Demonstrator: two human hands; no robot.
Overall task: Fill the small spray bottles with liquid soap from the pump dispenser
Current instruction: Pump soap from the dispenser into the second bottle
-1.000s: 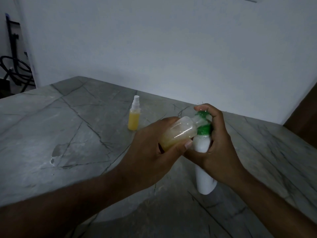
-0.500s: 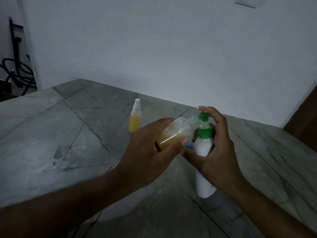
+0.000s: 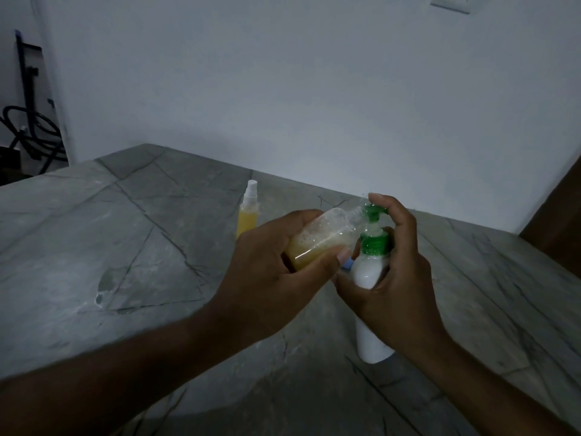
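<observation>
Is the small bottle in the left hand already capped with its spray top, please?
No: the small bottle in the left hand has an open neck held against the green pump.

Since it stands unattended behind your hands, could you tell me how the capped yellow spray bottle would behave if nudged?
The capped spray bottle looks tall and narrow, so it would probably tip easily. It seems nearly full of yellow liquid, likely adding some steadying weight. Being round, it may roll across the stone table.

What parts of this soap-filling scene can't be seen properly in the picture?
Head view only:
- The mouth of the clear small bottle of yellow liquid meets the green pump nozzle; whether soap flows is too small and dim to tell.
- The right hand hides the middle of the white pump dispenser.
- The left hand hides the clear bottle's base.
</observation>
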